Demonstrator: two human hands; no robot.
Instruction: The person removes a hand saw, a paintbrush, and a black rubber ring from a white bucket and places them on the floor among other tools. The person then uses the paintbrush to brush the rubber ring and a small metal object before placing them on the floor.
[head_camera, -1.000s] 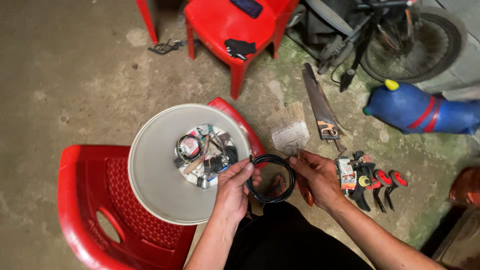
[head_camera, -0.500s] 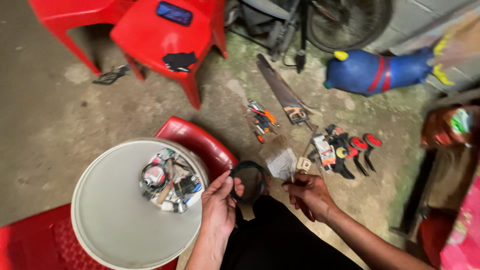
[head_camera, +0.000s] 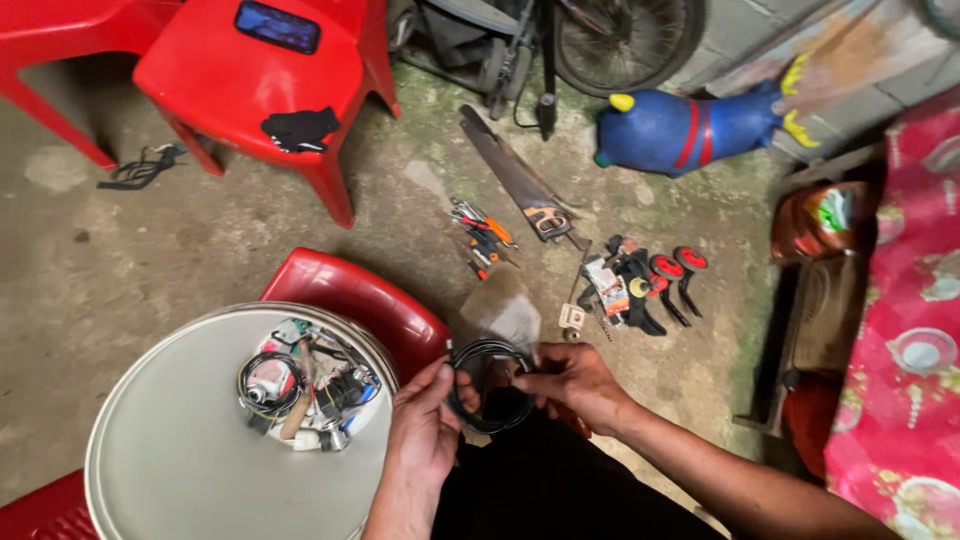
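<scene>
Left hand (head_camera: 425, 425): fingers closed on the left side of a coil of black cable (head_camera: 487, 385). Right hand (head_camera: 570, 385): pinching the coil's right side, thumb and fingers clamped. The coil is held between both hands above the person's dark-clothed lap, clear of the floor (head_camera: 100, 270).

Just left of the hands: a white round basin (head_camera: 190, 460) holding small parts and wire, resting on a red plastic chair (head_camera: 355, 290).

On the floor beyond the hands: a paintbrush (head_camera: 505, 315), blurred; small hand tools (head_camera: 482, 238); a handsaw (head_camera: 515, 180); clamps with red discs (head_camera: 665, 275). Far edge: blue toy animal (head_camera: 680, 130), red stool (head_camera: 250, 75).
</scene>
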